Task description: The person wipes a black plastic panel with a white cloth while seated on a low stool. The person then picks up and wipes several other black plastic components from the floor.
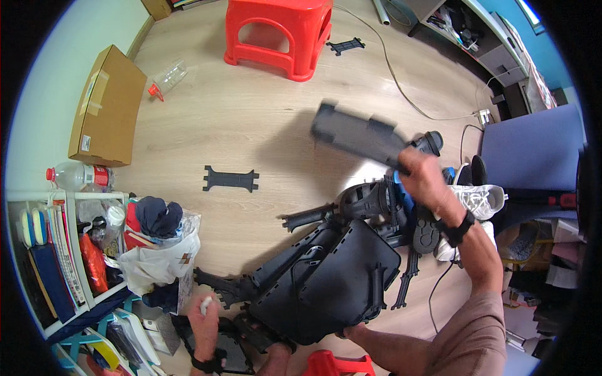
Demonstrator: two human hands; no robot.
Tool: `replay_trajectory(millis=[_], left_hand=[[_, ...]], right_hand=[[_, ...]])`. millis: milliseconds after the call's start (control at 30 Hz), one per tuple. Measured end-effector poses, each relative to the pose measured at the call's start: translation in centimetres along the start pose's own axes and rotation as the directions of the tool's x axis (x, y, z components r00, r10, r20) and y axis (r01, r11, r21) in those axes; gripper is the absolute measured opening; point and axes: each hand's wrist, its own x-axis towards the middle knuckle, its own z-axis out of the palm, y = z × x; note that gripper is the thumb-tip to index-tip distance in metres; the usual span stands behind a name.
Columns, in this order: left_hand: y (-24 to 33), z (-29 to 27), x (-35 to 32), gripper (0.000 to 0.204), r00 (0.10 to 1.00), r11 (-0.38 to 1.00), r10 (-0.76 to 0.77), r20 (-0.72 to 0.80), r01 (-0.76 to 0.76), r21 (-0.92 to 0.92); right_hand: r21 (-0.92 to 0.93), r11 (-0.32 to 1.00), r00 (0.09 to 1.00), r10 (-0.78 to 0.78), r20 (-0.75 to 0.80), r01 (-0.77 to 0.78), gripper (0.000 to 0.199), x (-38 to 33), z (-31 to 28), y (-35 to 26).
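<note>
Black plastic chair parts [326, 276] heaped on wood floor [251, 119] before person. Right hand [426, 182] clenched on dark flat panel [357, 135], raised, blurred. Left hand [204, 319] closed round small white object [205, 305]. Red stool [279, 31] beyond; flat bracket [230, 179] on open floor. Shelf [56, 263] left holds books; white bag [160, 254] stuffed with clothes.

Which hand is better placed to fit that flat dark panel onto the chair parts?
Right, I'd judge. The right hand already grips the panel, raised just above the chair parts. The left hand is low at the near-left edge, closed around a small white object, so it isn't free.
</note>
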Motion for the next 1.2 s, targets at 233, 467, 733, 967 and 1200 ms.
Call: replay_trajectory(millis=[233, 467, 733, 967, 1200], left_hand=[[5.6, 8.3, 13.3, 0.055, 0.942, 0.741, 0.231, 0.243, -0.332, 0.584], [3.4, 14.9, 17.9, 0.125, 0.999, 0.634, 0.031, -0.041, 0.012, 0.773], [4.0, 15.0, 18.5, 0.131, 0.997, 0.687, -0.077, -0.015, 0.064, 0.724], [2.8, 14.8, 18.7, 0.128, 1.0, 0.753, 0.007, 0.018, -0.017, 0.657], [3.5, 15.1, 18.1, 0.127, 1.0, 0.692, 0.025, 0.002, -0.019, 0.721]], right_hand=[[-0.161, 0.898, 0.904, 0.376, -0.202, -0.409, 0.017, 11.4, -2.1, 10.9], [-0.234, 0.872, 0.893, 0.375, -0.248, -0.431, 0.023, 21.4, -1.4, 15.7], [-0.267, 0.867, 0.889, 0.335, -0.312, -0.42, 0.019, 29.0, 1.3, 18.6], [-0.362, 0.848, 0.919, 0.385, -0.082, -0.387, 0.028, 30.1, 2.8, 21.0], [-0.289, 0.915, 0.93, 0.334, 0.153, -0.281, 0.045, 22.4, 2.9, 21.0]])
